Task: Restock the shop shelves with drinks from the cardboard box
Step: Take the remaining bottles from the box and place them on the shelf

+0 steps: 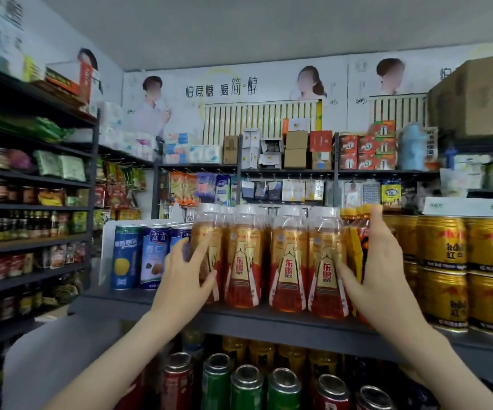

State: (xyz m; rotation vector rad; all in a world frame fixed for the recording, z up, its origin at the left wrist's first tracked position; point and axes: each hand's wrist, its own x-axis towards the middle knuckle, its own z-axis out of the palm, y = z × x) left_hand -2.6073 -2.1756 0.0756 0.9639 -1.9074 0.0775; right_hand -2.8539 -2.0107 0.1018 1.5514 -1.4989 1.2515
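Left hand (184, 270) and right hand (384, 270) press flat against the row of orange bottles (245, 261) on the shelf (269, 322), each grip apart, likely to square it beside the gold cans (443, 261)

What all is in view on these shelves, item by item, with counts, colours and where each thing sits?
Amber drink bottles: four across the front, more behind; white caps, red-gold labels; middle shelf, centre.
Blue cans: at least three; blue; same shelf, left of the bottles.
Gold cans: many, stacked two high; gold; same shelf, right.
Shelf: one; dark grey; under the bottles.
Lower cans: several; red and green; shelf below.
Cardboard boxes: count unclear; brown; top right.
Left hand: flat against the leftmost front bottle.
Right hand: flat against the rightmost front bottle.
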